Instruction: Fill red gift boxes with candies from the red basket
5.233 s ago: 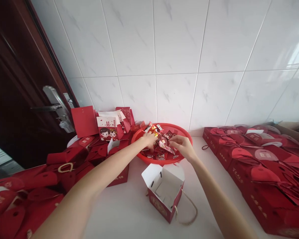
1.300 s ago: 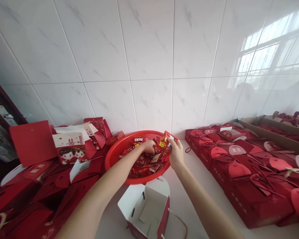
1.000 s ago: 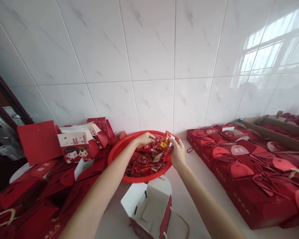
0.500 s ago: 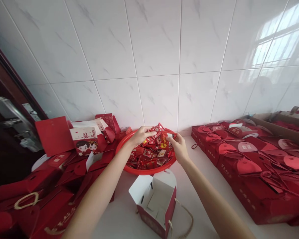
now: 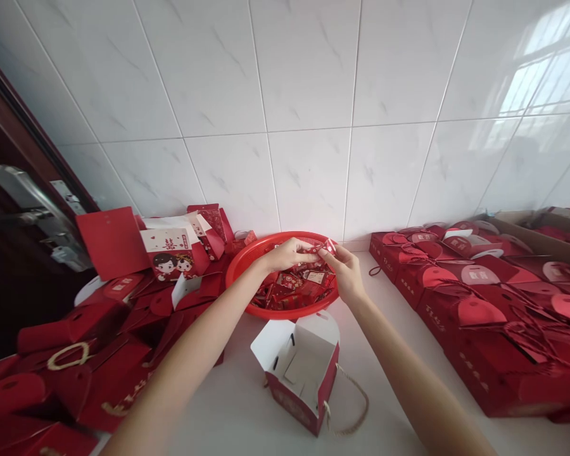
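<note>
Above a round red plastic basket (image 5: 235, 269) my two hands meet. My left hand (image 5: 289, 254) is closed around red-wrapped candy (image 5: 329, 246) with white dots; how many pieces it holds is hidden. My right hand (image 5: 349, 273) pinches at the same wrapper from the right, thumb towards my left fingers. Below them, the basket holds many small red packets (image 5: 289, 297). In front of it stands an open gift box (image 5: 297, 405), white inside and red outside, its flaps raised and a rope handle lying to its right. I see nothing inside it.
Folded red boxes (image 5: 95, 316) are heaped on the left, with a cartoon-printed box (image 5: 168, 253) among them. Closed red boxes with cords (image 5: 456, 316) stand in rows on the right, a brown carton (image 5: 517, 225) behind. A tiled wall (image 5: 308, 177) rises behind the basket.
My right hand has moved in from the basket's right rim to the candy at my left hand. My left hand still holds candy. The view has shifted slightly.
</note>
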A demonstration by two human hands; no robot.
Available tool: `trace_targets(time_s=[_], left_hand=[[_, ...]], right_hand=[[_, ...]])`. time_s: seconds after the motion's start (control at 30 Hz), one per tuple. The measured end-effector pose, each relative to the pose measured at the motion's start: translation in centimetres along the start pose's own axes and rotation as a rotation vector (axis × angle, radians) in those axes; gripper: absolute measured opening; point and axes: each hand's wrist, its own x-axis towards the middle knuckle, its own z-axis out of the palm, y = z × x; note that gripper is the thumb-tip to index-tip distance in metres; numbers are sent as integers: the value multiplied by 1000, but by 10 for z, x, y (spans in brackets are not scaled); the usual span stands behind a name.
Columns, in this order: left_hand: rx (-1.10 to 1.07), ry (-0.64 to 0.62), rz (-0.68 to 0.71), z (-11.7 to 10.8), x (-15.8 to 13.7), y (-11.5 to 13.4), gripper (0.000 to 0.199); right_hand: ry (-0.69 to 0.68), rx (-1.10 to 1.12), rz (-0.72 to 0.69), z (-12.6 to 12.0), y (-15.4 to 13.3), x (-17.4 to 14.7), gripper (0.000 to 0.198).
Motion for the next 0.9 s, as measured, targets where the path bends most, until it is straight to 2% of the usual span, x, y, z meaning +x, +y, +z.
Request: trace_targets(time_s=[0.1,0.17,0.27,0.4,0.5,0.63,0.7,0.77,0.9], left_hand=[[166,-29,-75,-10,8,-12,28],[304,-6,-157,-19,15,-24,25],[528,26,-263,-29,27,-45,26],[767,20,-373,-31,43,-66,26],[800,25,-418,-28,51,-76,31],[809,33,-504,-28,56,-83,55],[782,38,-537,-32,56,-85,58],[734,34,-546,-36,54,-85,51],[557,-28,-493,-45,47,-81,23]], right_hand=[[141,90,31,-2,1,5,26],[224,142,28,-5,2,8,25],[254,172,-6,-6,6,11,25],[274,173,-30,-4,5,10,24],[261,154,-2,-3,2,8,28],[252,126,15,-3,-1,7,28],[255,128,21,-3,-2,7,27],[258,135,33,-3,-2,7,27],[253,132,42,-2,-1,7,27]])
